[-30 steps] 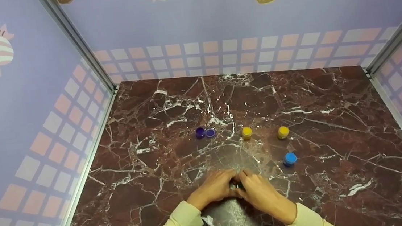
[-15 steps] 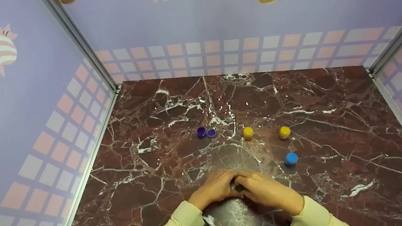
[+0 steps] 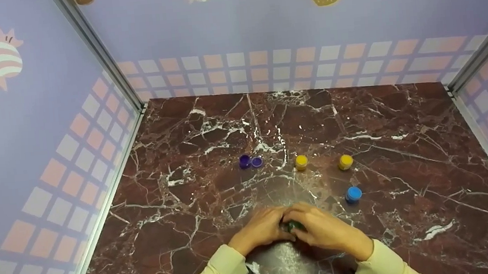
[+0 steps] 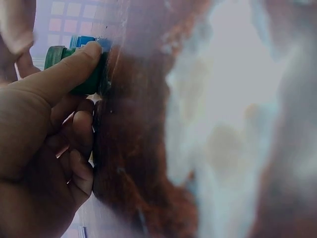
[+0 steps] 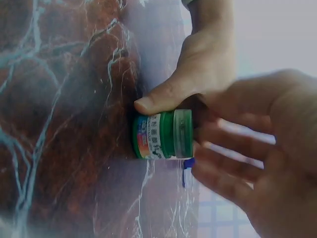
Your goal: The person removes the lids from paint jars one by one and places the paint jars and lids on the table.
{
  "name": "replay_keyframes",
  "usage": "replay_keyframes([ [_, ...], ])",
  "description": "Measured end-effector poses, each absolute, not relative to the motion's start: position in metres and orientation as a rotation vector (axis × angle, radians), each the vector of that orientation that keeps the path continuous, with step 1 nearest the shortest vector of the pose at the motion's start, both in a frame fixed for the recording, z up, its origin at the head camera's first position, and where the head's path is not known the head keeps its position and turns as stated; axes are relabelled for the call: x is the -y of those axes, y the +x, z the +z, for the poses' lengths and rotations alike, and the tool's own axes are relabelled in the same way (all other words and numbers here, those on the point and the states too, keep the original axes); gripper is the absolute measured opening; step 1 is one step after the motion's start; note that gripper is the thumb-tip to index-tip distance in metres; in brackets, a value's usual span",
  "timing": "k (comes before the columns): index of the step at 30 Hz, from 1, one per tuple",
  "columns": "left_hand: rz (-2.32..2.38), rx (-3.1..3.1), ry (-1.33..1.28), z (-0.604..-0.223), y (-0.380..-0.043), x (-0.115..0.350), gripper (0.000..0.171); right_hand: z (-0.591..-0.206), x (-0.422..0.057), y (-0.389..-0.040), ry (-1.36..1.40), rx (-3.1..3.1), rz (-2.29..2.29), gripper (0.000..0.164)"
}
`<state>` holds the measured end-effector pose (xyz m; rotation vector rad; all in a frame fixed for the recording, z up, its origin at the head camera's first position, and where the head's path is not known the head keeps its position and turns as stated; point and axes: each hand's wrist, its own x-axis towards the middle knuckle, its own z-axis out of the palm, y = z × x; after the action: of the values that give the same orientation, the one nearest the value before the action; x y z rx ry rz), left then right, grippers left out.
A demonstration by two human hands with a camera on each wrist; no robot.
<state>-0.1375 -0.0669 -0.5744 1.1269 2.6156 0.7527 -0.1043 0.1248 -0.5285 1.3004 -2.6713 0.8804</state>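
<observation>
A small green paint jar [image 5: 152, 136] with a printed label and a clear-rimmed green lid [image 5: 183, 134] stands on the table between the hands. My left hand [image 3: 262, 229] grips its body low down, the thumb along one side, as the left wrist view also shows with the jar [image 4: 88, 83]. My right hand [image 3: 325, 230] is around the lid side. In the right wrist view its fingers [image 5: 225, 163] are loosely spread just off the lid. From the head view the green shows only through the gap by the right thumb.
A blue-lidded jar [image 3: 353, 194] stands right of the hands. Farther back are two yellow-lidded jars [image 3: 301, 162] and a purple jar [image 3: 245, 161] with a round purple piece [image 3: 257, 162] beside it. Patterned wall panels [image 3: 282, 67] border the marbled table [image 3: 199, 229].
My right hand has turned and shifted slightly right, its fingers loosening around the lid, so more of the green jar shows. My left hand keeps its place on the jar.
</observation>
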Motion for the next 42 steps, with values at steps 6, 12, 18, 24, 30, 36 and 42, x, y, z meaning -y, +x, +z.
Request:
replay_keyframes([
  [6, 0.736, -2.638, 1.1, -0.574, -0.137, 0.067, 0.049, -0.532, -0.121, -0.102, 0.879, 2.663, 0.934, 0.021],
  [12, 0.71, -2.673, 1.088, -0.574, -0.135, 0.067, 0.04, -0.539, -0.111, -0.094, 0.761, 2.677, 0.8, 0.026],
  [18, 0.682, -2.695, 1.104, -0.574, -0.134, 0.066, 0.04, -0.542, -0.103, -0.086, 0.726, 2.714, 0.659, 0.031],
  [24, 0.668, -2.7, 1.109, -0.574, -0.135, 0.067, 0.041, -0.544, -0.103, -0.086, 0.754, 2.735, 0.638, 0.03],
  [30, 0.641, -2.709, 1.125, -0.573, -0.135, 0.067, 0.041, -0.544, -0.107, -0.089, 0.868, 2.729, 0.641, 0.028],
  [36, 0.654, -2.692, 1.15, -0.573, -0.135, 0.066, 0.042, -0.541, -0.11, -0.09, 1.026, 2.697, 0.678, 0.022],
  [42, 0.658, -2.682, 1.089, -0.572, -0.134, 0.065, 0.047, -0.538, -0.113, -0.091, 1.175, 2.677, 0.606, 0.017],
])
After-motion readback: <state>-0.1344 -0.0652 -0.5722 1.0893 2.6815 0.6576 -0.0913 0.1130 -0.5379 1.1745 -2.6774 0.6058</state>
